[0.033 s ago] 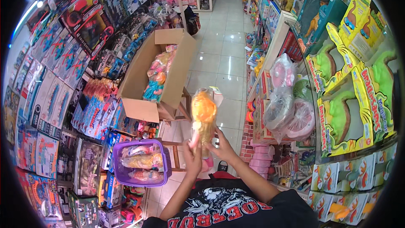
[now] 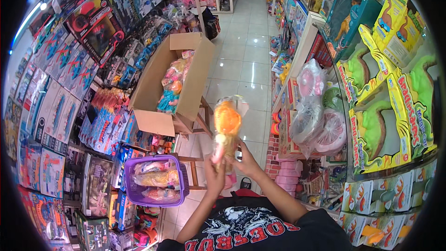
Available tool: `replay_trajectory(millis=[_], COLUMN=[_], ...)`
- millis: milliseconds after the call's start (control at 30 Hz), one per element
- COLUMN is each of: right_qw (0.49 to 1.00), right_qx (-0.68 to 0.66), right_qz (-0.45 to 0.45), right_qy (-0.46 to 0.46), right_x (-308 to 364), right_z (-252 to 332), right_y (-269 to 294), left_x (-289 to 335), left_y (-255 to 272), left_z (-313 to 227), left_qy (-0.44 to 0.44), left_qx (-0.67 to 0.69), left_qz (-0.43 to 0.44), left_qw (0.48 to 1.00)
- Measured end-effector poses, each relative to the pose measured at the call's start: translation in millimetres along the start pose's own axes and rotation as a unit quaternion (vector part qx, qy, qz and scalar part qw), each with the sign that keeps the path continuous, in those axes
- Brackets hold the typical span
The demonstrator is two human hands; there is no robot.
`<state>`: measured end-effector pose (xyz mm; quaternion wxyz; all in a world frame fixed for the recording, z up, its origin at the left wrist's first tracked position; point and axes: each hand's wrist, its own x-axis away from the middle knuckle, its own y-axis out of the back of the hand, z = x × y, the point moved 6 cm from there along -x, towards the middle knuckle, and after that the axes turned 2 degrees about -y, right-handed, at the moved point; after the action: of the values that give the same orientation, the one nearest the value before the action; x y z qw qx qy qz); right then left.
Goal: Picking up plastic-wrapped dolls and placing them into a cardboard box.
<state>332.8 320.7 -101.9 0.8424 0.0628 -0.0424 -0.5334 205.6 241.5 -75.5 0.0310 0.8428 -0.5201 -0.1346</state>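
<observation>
A doll in a clear plastic bag (image 2: 226, 121), with a bright orange rounded top and yellow below it, is held up in front of my chest. My left hand (image 2: 215, 176) is closed on its lower left side, near a pink part. My right hand (image 2: 247, 161) grips the lower right side, fingers partly behind the wrap. To the left, a purple plastic basket (image 2: 184, 176) holds several bagged dolls (image 2: 158, 178). Beyond it, an open cardboard box (image 2: 195, 79) contains more bagged dolls (image 2: 176, 76) with pink, orange and turquoise parts.
The box rests on a wooden stool (image 2: 200, 121). Shelves of packaged toys (image 2: 100, 121) line the left side. On the right are bagged round pink and green items (image 2: 306, 111) and boxed green dinosaur toys (image 2: 378, 125). A tiled aisle (image 2: 248, 56) runs ahead.
The bagged doll has shifted slightly right and turned a little, so its orange top shows more fully. Both hands keep their grip.
</observation>
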Motion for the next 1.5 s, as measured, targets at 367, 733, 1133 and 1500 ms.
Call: replay_trajectory(millis=[367, 733, 1133, 1500], right_qw=[0.963, 0.891, 0.963, 0.946], right_qx=[-0.253, -0.397, -0.232, 0.269], right_qz=[-0.082, -0.218, -0.085, 0.005], right_qy=[-0.034, -0.037, -0.108, 0.18], right_x=[-63, -159, -307, -357], right_z=[16, 14, 37, 75], right_y=[51, 65, -46, -133], left_x=[-42, -159, -270, -347], left_y=[-45, -5, 87, 184], left_z=[-29, 53, 75, 104], left_qy=[-0.13, 0.011, 0.097, -0.003], left_qx=[-0.11, 0.03, 0.237, -0.09], left_qz=[0.246, 0.156, 0.174, 0.112], left_qw=[0.954, 0.987, 0.951, 0.99])
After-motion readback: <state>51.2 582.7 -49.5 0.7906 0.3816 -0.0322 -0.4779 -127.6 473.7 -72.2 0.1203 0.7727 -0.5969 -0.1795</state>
